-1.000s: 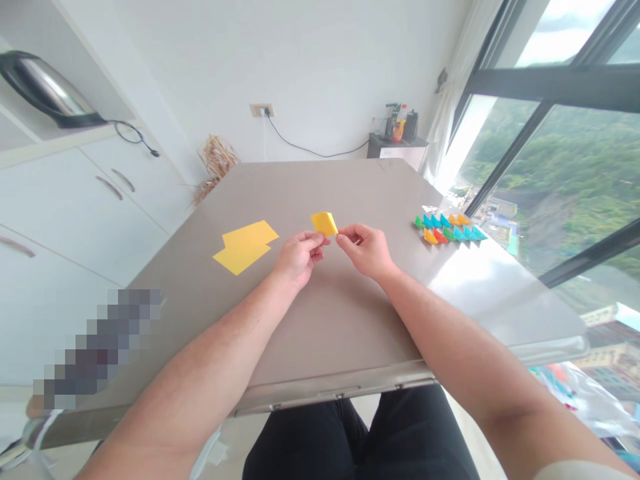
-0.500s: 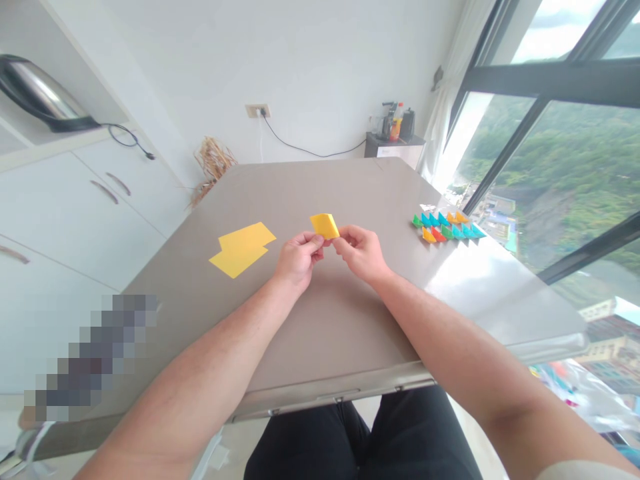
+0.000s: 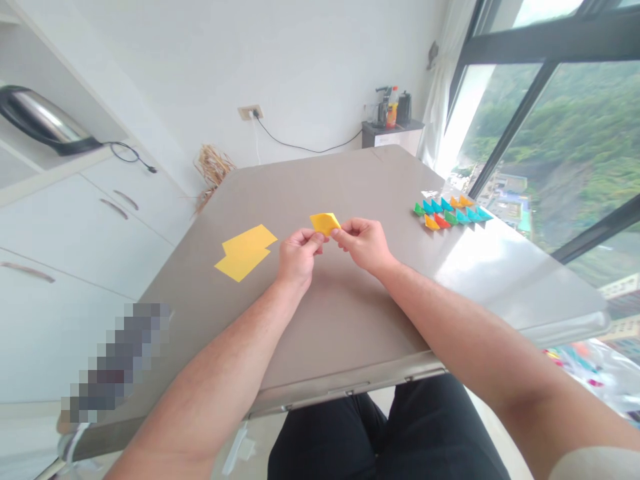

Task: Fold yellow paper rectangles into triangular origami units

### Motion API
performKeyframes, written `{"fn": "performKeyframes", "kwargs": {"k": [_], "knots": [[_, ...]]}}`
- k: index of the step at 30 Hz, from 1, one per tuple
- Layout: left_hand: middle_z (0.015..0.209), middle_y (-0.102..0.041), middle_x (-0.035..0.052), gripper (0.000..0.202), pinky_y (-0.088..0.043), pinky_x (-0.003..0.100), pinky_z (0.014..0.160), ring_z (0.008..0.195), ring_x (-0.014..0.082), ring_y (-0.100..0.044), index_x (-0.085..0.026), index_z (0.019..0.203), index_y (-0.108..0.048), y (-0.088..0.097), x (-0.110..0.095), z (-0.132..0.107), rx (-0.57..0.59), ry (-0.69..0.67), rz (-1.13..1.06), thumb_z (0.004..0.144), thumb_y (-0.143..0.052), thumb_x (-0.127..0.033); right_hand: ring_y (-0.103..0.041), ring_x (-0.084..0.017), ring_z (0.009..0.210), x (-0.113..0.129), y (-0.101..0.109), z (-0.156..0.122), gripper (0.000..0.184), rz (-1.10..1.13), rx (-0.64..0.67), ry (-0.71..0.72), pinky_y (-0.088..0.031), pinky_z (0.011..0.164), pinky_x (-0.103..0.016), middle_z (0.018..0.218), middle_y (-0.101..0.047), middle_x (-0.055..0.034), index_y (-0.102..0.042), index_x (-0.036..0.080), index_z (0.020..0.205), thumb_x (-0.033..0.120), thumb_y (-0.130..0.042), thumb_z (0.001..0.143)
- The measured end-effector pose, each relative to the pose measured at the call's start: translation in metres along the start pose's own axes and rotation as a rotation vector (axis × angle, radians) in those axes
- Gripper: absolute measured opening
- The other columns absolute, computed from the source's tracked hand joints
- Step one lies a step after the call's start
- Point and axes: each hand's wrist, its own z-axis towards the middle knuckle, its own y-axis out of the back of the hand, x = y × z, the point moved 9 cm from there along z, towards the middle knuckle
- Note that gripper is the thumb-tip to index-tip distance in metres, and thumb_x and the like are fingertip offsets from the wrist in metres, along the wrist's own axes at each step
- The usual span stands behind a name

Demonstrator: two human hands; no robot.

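Note:
A small folded piece of yellow paper (image 3: 324, 223) is held up above the middle of the table between both hands. My left hand (image 3: 299, 252) pinches its lower left edge between thumb and fingers. On the other side, my right hand (image 3: 364, 241) grips the lower right corner, the thumb pressed on the paper's face. The fingers behind the paper are partly hidden. To the left of my hands lie flat yellow sheets (image 3: 245, 252), overlapping one another. Folded paper boats (image 3: 450, 217) in green, blue, orange and red stand in two rows at the right.
The grey-brown table (image 3: 345, 333) spreads under my arms. A blurred-out object (image 3: 120, 360) lies along its left edge. A kettle (image 3: 47, 120) rests on the left shelf. At the back, a small cabinet (image 3: 393, 133) carries a bottle (image 3: 393, 107). A window flanks the right side.
The right thumb has shifted onto the front of the yellow paper, and the paper's shape has changed slightly between the hands. The whole view has tilted a little.

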Motion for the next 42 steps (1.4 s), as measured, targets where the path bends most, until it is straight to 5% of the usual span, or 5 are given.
{"fn": "performKeyframes", "kwargs": {"k": [11, 35, 42], "knots": [[0.069, -0.065, -0.0002, 0.017, -0.043, 0.027, 0.066, 0.062, 0.01, -0.051, -0.019, 0.068, -0.065, -0.004, 0.0, 0.0, 0.052, -0.005, -0.034, 0.071, -0.078, -0.029, -0.059, -0.014, 0.066, 0.003, -0.003, 0.001, 0.021, 0.098, 0.045, 0.012, -0.047, 0.063, -0.028, 0.074, -0.071, -0.0021, -0.071, 0.018, 0.074, 0.039, -0.077, 0.071], [0.069, -0.068, 0.0008, 0.014, -0.042, 0.028, 0.067, 0.062, 0.0108, -0.052, -0.019, 0.068, -0.066, 0.0, 0.0, 0.003, 0.064, -0.052, 0.034, 0.073, -0.077, -0.026, -0.057, -0.014, 0.063, 0.006, 0.012, 0.003, 0.024, 0.003, -0.094, 0.063, -0.044, 0.059, -0.028, 0.068, -0.067, -0.0018, -0.071, 0.018, 0.075, 0.042, -0.071, 0.08], [0.071, -0.068, 0.0009, 0.014, -0.042, 0.028, 0.068, 0.064, 0.0113, -0.053, -0.02, 0.069, -0.068, 0.003, 0.0, 0.004, 0.048, -0.057, 0.008, 0.072, -0.079, -0.027, -0.056, -0.014, 0.065, 0.01, 0.006, -0.001, 0.022, -0.023, -0.029, 0.07, -0.043, 0.061, -0.028, 0.07, -0.068, -0.0016, -0.072, 0.018, 0.075, 0.04, -0.072, 0.077]]}}
